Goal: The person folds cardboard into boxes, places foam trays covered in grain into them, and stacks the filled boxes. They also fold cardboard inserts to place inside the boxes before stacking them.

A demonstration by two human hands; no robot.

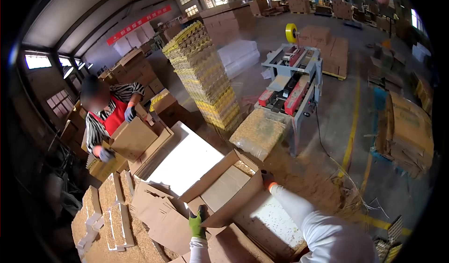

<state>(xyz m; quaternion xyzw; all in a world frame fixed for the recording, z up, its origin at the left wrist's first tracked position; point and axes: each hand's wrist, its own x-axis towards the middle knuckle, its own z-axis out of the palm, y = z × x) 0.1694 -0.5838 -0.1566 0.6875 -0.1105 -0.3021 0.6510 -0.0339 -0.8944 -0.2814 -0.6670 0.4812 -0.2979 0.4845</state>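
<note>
Fingers of left hand (197, 225) curled over near rim of open carton (239, 201); right hand (268, 180) at its far outer side, closure partly hidden, can't tell. Inside carton: cardboard sheet (226, 188), shavings (244, 168) at far end. Flattened cartons (156, 216) left of it, egg-tray stack (203, 76) and carton sealer (290, 92) beyond. Uneven pull on rim could buckle the wall, spill shavings.
</note>
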